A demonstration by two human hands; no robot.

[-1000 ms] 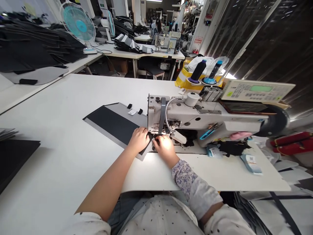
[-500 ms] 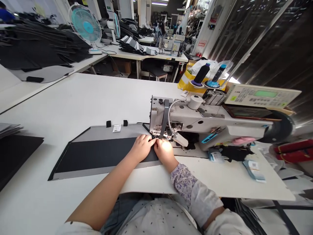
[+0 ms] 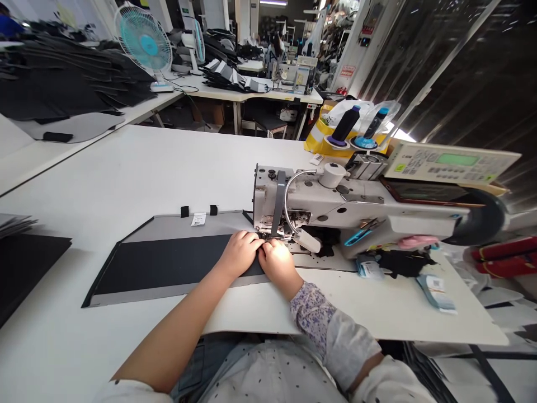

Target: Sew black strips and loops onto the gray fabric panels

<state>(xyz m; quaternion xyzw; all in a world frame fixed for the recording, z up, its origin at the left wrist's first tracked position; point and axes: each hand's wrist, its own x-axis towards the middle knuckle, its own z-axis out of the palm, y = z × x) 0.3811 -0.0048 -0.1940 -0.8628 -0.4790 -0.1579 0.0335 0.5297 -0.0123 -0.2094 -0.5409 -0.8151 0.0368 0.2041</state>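
Note:
A grey and black fabric panel (image 3: pixel 168 263) lies flat on the white table, its right end beneath the head of a sewing machine (image 3: pixel 272 196). A white label (image 3: pixel 198 219) and two small black tabs show along its far edge. My left hand (image 3: pixel 240 253) presses on the panel beside the presser foot, fingers bent and closed on the fabric. Touching it, my right hand (image 3: pixel 277 263) is closed at the panel's right edge, under the machine's lamp (image 3: pixel 308 240). The fingertips of both hands are partly hidden, and the needle cannot be made out.
Thread cones (image 3: pixel 346 126) and a control panel (image 3: pixel 455 160) stand behind the machine. Label bundles (image 3: pixel 436 292) and black scraps (image 3: pixel 405 262) lie at right. Dark panels (image 3: pixel 31 268) are stacked at left. A fan (image 3: pixel 145 42) stands on the far left table.
Both hands have shifted very slightly left in the picture, along with the machine and table, so the view itself moved a little. The hands keep the same hold on the panel.

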